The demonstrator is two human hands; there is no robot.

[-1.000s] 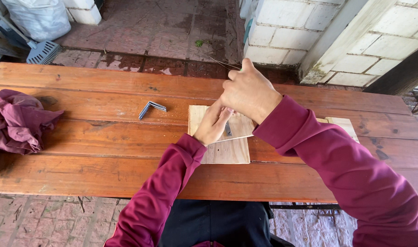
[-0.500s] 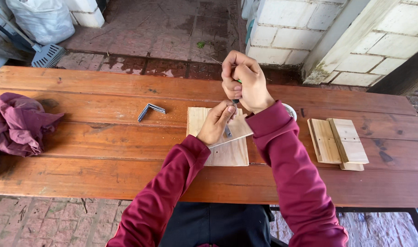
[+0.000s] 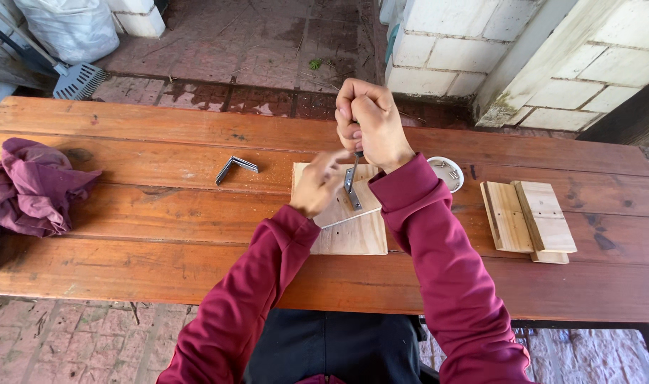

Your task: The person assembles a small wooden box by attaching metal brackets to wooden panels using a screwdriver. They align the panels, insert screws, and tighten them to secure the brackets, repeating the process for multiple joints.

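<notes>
R hand (image 3: 371, 121) fisted round screwdriver (image 3: 354, 169), tip down on metal bracket (image 3: 352, 190). L hand (image 3: 317, 186) blurred, fingers loosely curled beside bracket, pressing on wood boards (image 3: 347, 226); whether pinching a screw, cannot tell. Boards stacked mid-worktop (image 3: 161, 235), near front edge. Further out: small white dish w/ screws (image 3: 449, 173) just right of R wrist; spare angle bracket (image 3: 233, 168) to left; second wood stack (image 3: 529, 219) at right; maroon cloth (image 3: 29, 186) far left. Risk, as judged: tip slipping off screw head toward L fingers, if driven off-vertical; bracket shifting if L pressure eases.
</notes>
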